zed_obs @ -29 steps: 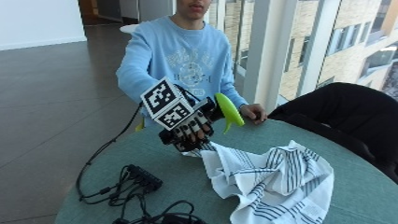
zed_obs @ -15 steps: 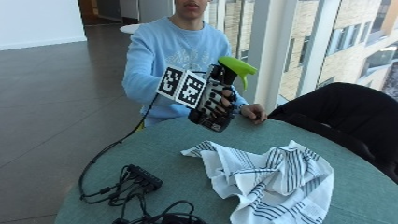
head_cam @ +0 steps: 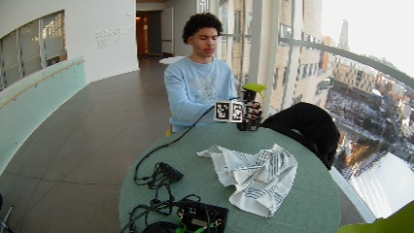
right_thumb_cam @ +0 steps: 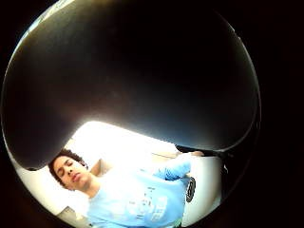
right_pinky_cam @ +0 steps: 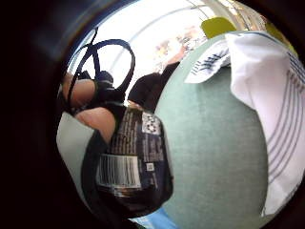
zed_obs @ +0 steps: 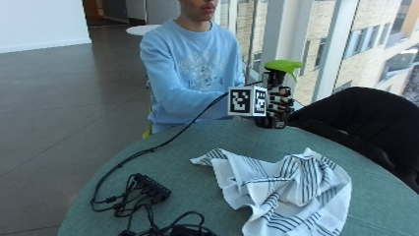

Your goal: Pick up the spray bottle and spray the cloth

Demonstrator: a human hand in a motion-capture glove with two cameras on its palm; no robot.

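With my gloved fingers curled all the way round its dark body, I hold the spray bottle (zed_obs: 278, 93) upright in my right hand (zed_obs: 278, 104), lifted above the far side of the round green table (zed_obs: 196, 196) and touching nothing else. My grip is closed around the bottle's lower part; the lime-green spray head (zed_obs: 283, 65) sticks out above my knuckles. Whether a finger sits on the trigger I cannot tell. From my palm, on the little-finger side, the bottle's black label with its barcode (right_pinky_cam: 133, 167) fills the view close against me, with bare fingertips (right_pinky_cam: 97, 121) wrapped beside it and the green tabletop beyond. The thumb-side palm view is mostly blocked by a dark rounded shape pressed near the lens, so it tells me nothing more about the grip.

Out from the bottle, toward the near side of the table, the cloth (zed_obs: 282, 189) lies crumpled on the surface: white with dark stripes, bunched into folds, one corner stretched out toward the table's middle. It sits well apart from my hand, below and in front of the bottle, not touched by anything.

Farther toward the table's near edge a tangle of black cables (zed_obs: 140, 196) and a small black box (head_cam: 202, 214) rest on the green top. A dark garment (zed_obs: 367, 118) is draped over a chair beside the table.
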